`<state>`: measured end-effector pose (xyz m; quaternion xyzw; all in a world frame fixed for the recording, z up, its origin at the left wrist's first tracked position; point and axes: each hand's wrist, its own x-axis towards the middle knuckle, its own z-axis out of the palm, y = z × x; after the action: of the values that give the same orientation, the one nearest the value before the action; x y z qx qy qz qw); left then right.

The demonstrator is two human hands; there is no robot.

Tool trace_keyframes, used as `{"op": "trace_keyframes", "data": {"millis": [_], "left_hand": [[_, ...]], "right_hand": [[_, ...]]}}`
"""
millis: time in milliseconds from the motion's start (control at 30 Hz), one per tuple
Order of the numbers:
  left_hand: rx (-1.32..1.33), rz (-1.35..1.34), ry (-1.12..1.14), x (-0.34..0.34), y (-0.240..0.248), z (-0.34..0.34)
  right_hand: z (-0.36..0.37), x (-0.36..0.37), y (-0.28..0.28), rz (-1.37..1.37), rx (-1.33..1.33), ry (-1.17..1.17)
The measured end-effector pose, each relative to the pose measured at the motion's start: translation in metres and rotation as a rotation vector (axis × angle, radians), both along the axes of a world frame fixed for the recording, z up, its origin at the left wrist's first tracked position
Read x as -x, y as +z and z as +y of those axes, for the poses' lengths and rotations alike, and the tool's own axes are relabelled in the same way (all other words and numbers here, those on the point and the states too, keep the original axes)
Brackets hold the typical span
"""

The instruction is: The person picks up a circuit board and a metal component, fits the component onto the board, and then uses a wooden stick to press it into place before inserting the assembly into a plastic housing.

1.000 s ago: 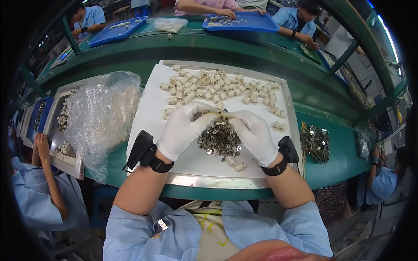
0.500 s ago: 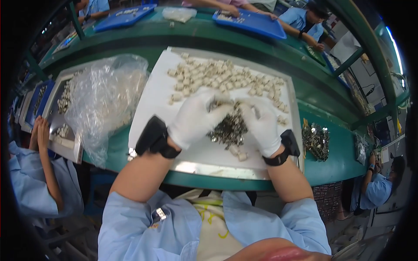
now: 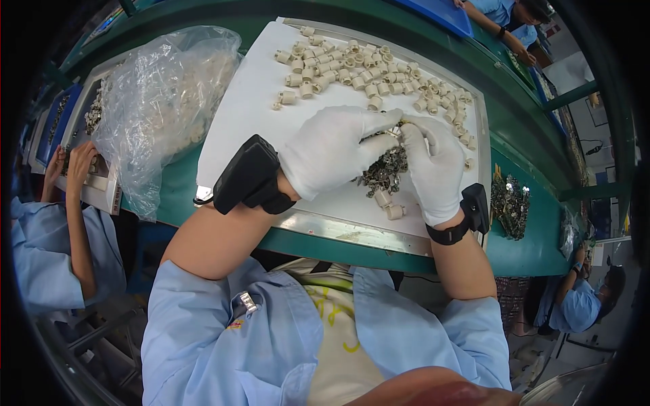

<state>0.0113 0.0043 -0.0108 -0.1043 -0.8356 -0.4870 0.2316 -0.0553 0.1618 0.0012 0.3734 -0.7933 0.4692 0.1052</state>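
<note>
My left hand (image 3: 335, 152), in a white glove, has thumb and fingers pinched around a small shiny metal piece (image 3: 394, 132). Against its fingertips are those of my right hand (image 3: 433, 159), also gloved and closed; what it grips is hidden between the fingers. Both hands are above a pile of small metal parts (image 3: 384, 174), which they partly cover. Two beige cylindrical parts (image 3: 394, 212) lie at the pile's near edge. Beyond my hands, many more beige cylindrical parts (image 3: 369, 73) are spread over a white-lined tray (image 3: 247, 101).
A clear plastic bag (image 3: 159, 115) of beige parts bulges left of the tray. On the green bench (image 3: 511, 260) to the right sits another heap of metal parts (image 3: 511, 206). A co-worker's hands (image 3: 80, 162) are at the far left; other people work at the upper and lower right.
My fingertips have come together above the metal pile, with the shiny piece now visible between them. The view has shifted, so the tray appears higher and further right.
</note>
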Motion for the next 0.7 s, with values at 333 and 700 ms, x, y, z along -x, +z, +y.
{"op": "trace_keyframes", "data": {"millis": [333, 700], "left_hand": [[0.126, -0.009, 0.067, -0.002, 0.004, 0.003], [0.162, -0.091, 0.078, -0.010, 0.012, 0.008]], "right_hand": [[-0.003, -0.007, 0.000, 0.093, 0.016, -0.079], [-0.005, -0.005, -0.009, -0.043, 0.043, -0.084]]}}
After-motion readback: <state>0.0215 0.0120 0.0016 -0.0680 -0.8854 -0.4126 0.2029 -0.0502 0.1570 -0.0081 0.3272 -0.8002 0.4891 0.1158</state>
